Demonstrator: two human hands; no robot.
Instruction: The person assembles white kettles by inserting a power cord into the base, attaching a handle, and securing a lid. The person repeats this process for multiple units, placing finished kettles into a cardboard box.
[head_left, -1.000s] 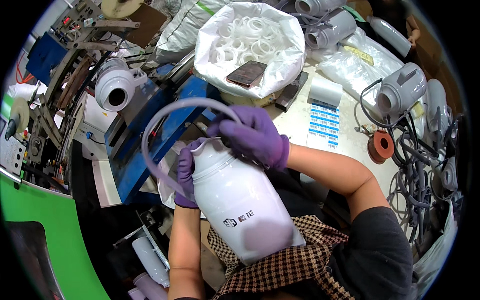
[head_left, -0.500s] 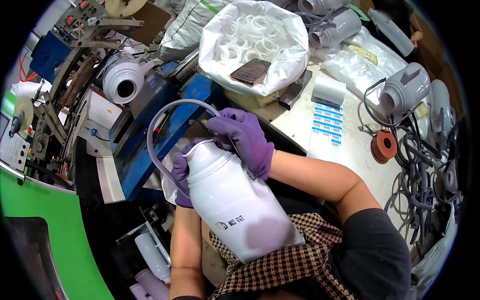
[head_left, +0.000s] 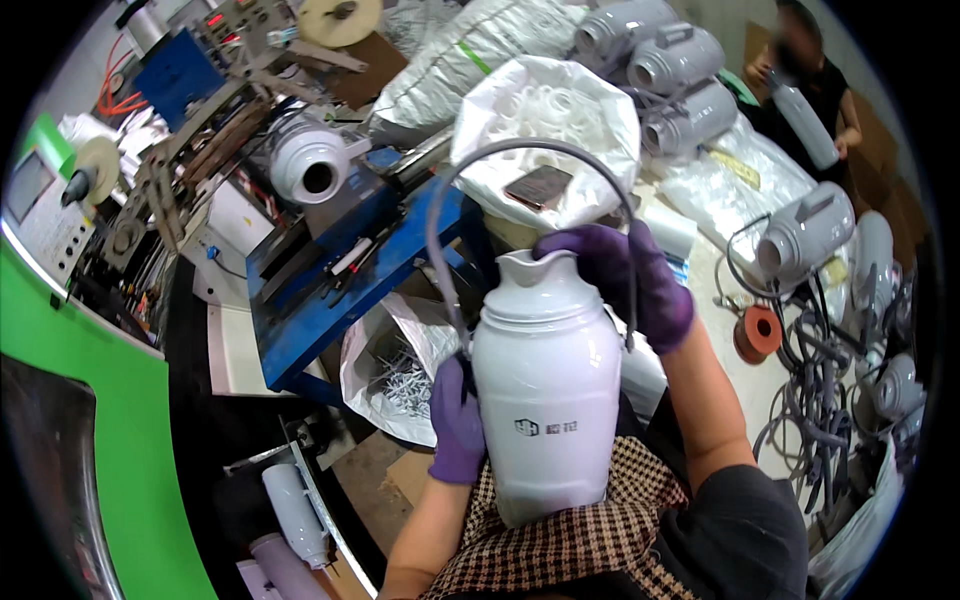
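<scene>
- White flask body (head_left: 547, 390) is resting upright on the person's lap, near centre.
- Grey hoop handle (head_left: 520, 160) is arching over the spout; both ends appear to be meeting the shoulders, seating unconfirmed.
- Left hand (head_left: 456, 420) is gripping the flask's left side at the handle end.
- Right hand (head_left: 630, 280) is closing around the far right shoulder.
- Right handle joint is hidden; the flask base is covered by checked cloth (head_left: 560, 545).

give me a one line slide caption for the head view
Two purple-gloved hands, left hand and right hand, steady a white flask with a grey hoop handle over a cluttered workbench.
</scene>
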